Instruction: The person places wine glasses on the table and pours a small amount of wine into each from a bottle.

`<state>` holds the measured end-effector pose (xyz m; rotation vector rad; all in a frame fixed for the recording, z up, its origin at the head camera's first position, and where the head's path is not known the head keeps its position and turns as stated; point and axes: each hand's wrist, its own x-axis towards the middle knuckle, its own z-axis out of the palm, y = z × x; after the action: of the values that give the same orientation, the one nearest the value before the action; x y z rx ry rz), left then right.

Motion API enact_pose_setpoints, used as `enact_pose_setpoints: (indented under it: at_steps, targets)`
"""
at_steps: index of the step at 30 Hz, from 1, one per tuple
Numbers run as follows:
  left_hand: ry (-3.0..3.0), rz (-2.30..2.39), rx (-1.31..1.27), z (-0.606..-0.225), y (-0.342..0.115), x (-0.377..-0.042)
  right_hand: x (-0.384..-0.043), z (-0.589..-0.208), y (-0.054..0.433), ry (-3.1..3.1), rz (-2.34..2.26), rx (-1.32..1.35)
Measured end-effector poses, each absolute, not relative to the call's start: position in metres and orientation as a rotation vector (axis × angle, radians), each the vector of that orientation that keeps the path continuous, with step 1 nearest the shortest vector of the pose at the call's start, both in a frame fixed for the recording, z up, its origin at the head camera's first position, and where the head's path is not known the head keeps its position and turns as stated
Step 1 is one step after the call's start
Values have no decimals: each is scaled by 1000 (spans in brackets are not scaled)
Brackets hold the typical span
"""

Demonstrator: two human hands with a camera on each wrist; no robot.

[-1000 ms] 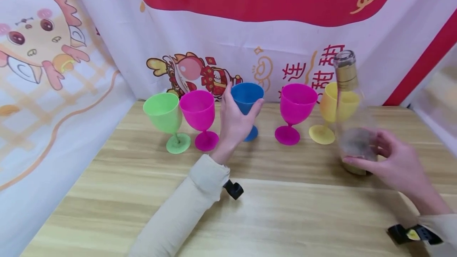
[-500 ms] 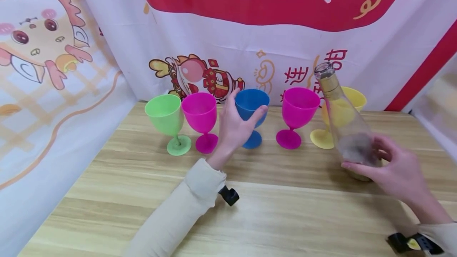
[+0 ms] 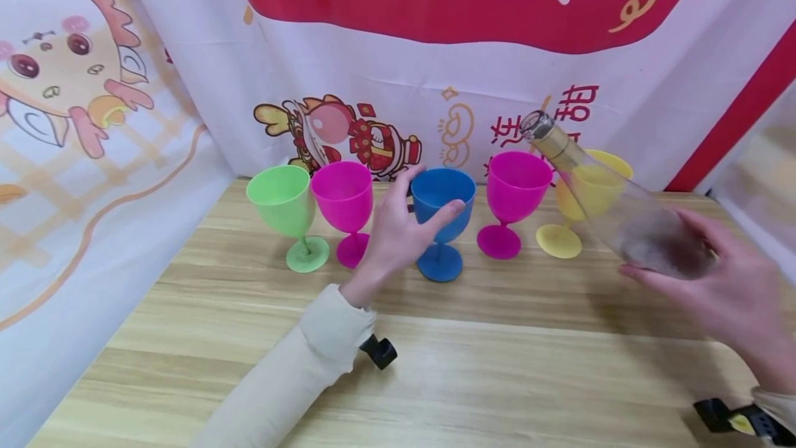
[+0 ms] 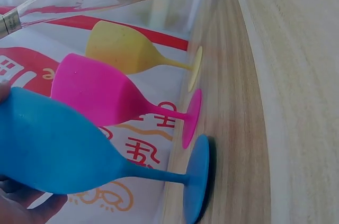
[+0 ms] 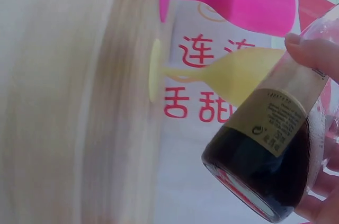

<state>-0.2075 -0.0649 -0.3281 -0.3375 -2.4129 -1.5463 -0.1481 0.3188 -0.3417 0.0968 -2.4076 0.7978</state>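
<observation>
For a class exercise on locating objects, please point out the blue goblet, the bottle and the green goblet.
Blue goblet [image 4: 61, 142]: left wrist view, side of the bowl.
Bottle [image 5: 273, 121]: right wrist view, lower body.
Green goblet [image 3: 285, 215]: head view, outer wall of the bowl.

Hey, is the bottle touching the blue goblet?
Apart: the head view shows a pink goblet and the backdrop between the bottle and the blue goblet.

head: bright, soft, even light | diffuse shadow on table [image 3: 497, 379] below right hand [image 3: 734, 289] | hand and bottle [image 3: 628, 220] slightly blurred | left wrist: hazy, washed-out, dark shadow under blue cup's [image 4: 69, 144] foot | right wrist: dimmer, table smeared, label's [image 5: 273, 121] finest print soft
</observation>
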Motion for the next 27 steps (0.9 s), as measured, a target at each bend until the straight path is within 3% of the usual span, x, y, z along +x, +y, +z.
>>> enact_pose_setpoints:
  at_steps: [7,21,27]
  targets:
    - [-2444,-1582,-422,-328,-68,-204,-142,-331,318,-2442,777,25]
    - [-2465,-1608,-514,-328,-72,-204,-139,-321,321,-2334,662,286]
    - [-2489,-1610,-512,-327,-72,-203,-138,-317,321,-2386,582,268]
